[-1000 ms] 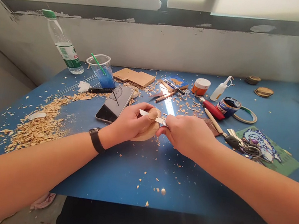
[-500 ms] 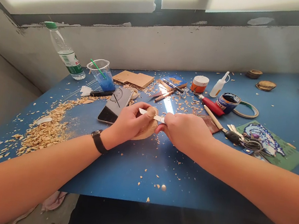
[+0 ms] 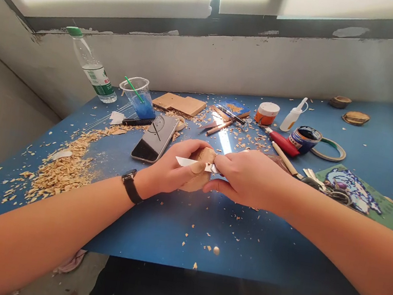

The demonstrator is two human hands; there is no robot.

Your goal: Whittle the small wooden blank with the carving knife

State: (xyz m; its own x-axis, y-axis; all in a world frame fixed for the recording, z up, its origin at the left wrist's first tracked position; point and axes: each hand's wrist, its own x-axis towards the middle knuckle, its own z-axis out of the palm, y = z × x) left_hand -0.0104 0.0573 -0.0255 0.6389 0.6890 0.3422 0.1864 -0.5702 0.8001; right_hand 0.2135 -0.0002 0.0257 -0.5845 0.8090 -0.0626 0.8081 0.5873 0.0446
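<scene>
My left hand (image 3: 175,166) is wrapped round a pale, rounded piece of wood (image 3: 194,183) above the blue table (image 3: 154,230). In my right hand (image 3: 240,174) is a knife (image 3: 189,162), its blade pointing left across the wood and over my left thumb. The knife's handle is mostly hidden inside my right fist. Just behind my left hand a phone (image 3: 154,137) lies face up. Wood chips (image 3: 64,167) form a heap to the left of my left forearm.
A water bottle (image 3: 96,76) and a plastic cup of blue liquid (image 3: 139,102) stand back left. Wooden boards (image 3: 180,104), an orange jar (image 3: 267,113), a glue bottle (image 3: 292,117), a red-handled tool (image 3: 285,145), a tape roll (image 3: 330,149) and keys (image 3: 337,193) lie behind and right.
The wood and both hands sit slightly lower. The wood has turned, and the blade now lies more level across it. The whole view has shifted slightly.
</scene>
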